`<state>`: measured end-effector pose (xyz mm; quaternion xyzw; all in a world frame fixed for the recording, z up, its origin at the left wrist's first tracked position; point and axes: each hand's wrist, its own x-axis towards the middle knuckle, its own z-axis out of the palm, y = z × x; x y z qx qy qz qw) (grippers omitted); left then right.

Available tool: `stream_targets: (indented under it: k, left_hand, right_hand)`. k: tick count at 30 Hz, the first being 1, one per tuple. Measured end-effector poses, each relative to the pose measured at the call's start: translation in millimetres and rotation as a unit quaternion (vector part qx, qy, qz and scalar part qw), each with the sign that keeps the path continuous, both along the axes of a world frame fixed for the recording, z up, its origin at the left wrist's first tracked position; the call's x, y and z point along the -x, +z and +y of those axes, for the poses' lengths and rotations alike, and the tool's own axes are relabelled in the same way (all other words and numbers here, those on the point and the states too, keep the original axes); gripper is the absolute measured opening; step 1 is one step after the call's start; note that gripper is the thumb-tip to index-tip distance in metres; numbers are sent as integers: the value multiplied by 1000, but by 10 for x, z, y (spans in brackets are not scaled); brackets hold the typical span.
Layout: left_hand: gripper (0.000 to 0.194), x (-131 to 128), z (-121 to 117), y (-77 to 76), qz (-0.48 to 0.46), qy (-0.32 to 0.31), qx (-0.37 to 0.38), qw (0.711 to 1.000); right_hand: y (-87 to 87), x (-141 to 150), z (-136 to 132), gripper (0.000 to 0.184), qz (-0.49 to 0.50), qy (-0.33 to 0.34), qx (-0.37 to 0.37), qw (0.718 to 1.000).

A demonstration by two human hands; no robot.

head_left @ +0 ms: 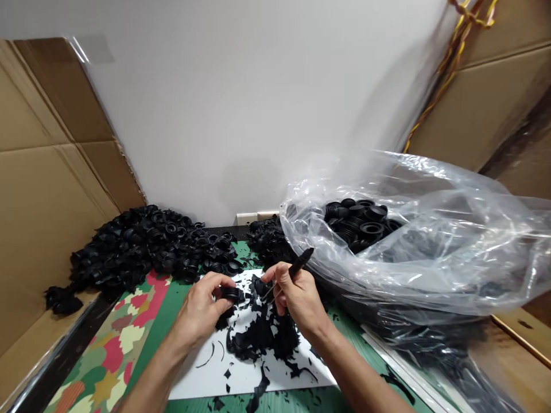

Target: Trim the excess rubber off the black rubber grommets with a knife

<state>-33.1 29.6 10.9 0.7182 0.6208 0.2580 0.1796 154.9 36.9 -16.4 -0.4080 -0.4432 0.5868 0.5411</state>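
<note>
My left hand grips a ribbed black rubber grommet between its thumb and fingers. My right hand holds a black-handled craft knife, and its thin blade points down and left, close to the grommet. Under both hands lies a white sheet covered with a heap of black rubber trimmings. The sheet rests on a green cutting mat.
A large pile of black rubber grommets lies behind the mat. More fill a clear plastic bag on the right. Cardboard sheets line the left side, with a white wall and a power socket behind.
</note>
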Motion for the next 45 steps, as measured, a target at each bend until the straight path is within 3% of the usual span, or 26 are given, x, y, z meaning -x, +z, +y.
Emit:
stream_targets:
  k: [4, 6, 11, 14, 17, 20, 23, 28, 36, 39, 42, 44, 45]
  left_hand:
    - [29, -61, -118, -57, -28, 22, -121, 992]
    - [27, -69, -162, -126, -50, 51, -131, 989]
    - [32, -66, -148, -285, -230, 77, 9, 970]
    - [34, -94, -117, -310, -359, 83, 83, 926]
    - [35, -132, -111, -322, -434, 130, 90, 887]
    - [34, -163, -120, -337, -458, 177, 72, 868]
    - [31, -199, -136, -321, -476, 181, 60, 858]
    - [26, -263, -157, -273, -489, 173, 53, 853]
    - [36, -319, -158, -284, -515, 188, 39, 836]
    - [36, -338, -185, -279, -511, 176, 36, 840]
    - [34, -341, -219, -275, -508, 165, 46, 844]
    - [34, -331, -230, -267, -511, 163, 59, 842]
    - [35, -323, -229, -260, -514, 162, 64, 840]
  right_hand:
    - [38, 7, 15, 49, 88, -19, -23, 996]
    - [64, 15, 17, 44, 115, 0, -5, 993]
    - [34, 65, 13, 42, 88, -14, -13, 996]
    - [-6, 98, -9, 36, 42, -41, -45, 997]
    - [-25, 125, -56, 26, -18, -60, -85, 994]
    - [-27, 160, -111, 20, -98, -76, -125, 984]
    - [-38, 200, -143, 19, -139, -89, -146, 976]
    - [-83, 231, -124, 19, -131, -92, -143, 977]
    - [-97, 302, -156, 14, -138, -97, -177, 970]
    - [-131, 276, -138, 16, -188, -105, -267, 939]
    - [-213, 140, -3, 20, -303, -161, -360, 867]
    - [-272, 34, 114, 21, -370, -213, -341, 838]
    - [-294, -4, 163, 19, -377, -225, -320, 839]
